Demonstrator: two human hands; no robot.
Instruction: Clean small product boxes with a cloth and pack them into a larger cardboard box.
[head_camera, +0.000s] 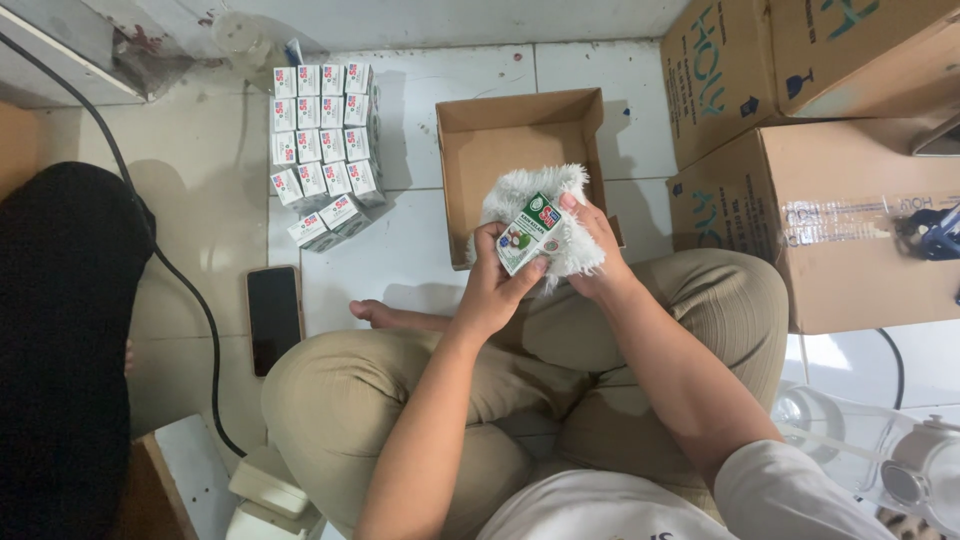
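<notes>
My left hand (492, 285) grips a small green and white carton (527, 232) by its lower end, above my crossed legs. My right hand (597, 250) holds a fluffy white cloth (545, 195) behind and around the carton, thumb on the carton's top edge. Both hands are over the near edge of an open, empty brown cardboard tray (520, 125) on the white tiled floor.
Several small white cartons (322, 140) stand in rows on the floor at the left. A black phone (273, 317) lies nearby, beside a black cable (190, 295). Large cardboard boxes (830, 160) stand at the right. A dark bundle (65, 340) is at the far left.
</notes>
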